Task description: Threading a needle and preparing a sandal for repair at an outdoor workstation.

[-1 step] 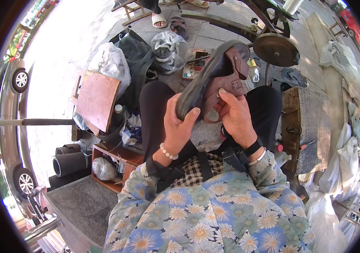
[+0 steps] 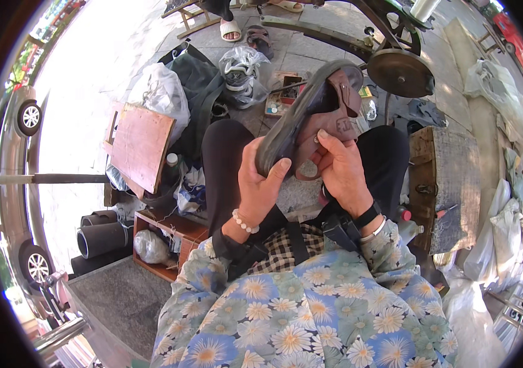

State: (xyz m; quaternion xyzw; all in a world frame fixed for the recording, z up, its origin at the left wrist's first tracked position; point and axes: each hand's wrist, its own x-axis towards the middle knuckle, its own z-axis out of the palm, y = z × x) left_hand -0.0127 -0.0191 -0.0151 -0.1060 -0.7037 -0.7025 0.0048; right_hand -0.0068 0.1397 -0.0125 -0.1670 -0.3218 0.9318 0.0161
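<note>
Above my lap I hold up a sandal (image 2: 330,119) with brown straps and a thick dark sole, tilted so that its far end points up and to the right. My left hand (image 2: 259,189) is closed around the near end of the sole, thumb on the inner side. My right hand (image 2: 344,175) pinches a brown strap beside a small round metal fastener, thumb on top and fingers beneath. Part of the strap hangs in a loop below the right fingers.
A treadle machine with a round wheel (image 2: 401,72) stands ahead. On the left are a pinkish board (image 2: 142,146), a wooden box (image 2: 195,228) and black rolls (image 2: 105,238). A bag of shoes (image 2: 246,76) lies ahead; a cloth-topped crate (image 2: 457,190) stands right. Another person's slippered foot (image 2: 231,30) is beyond.
</note>
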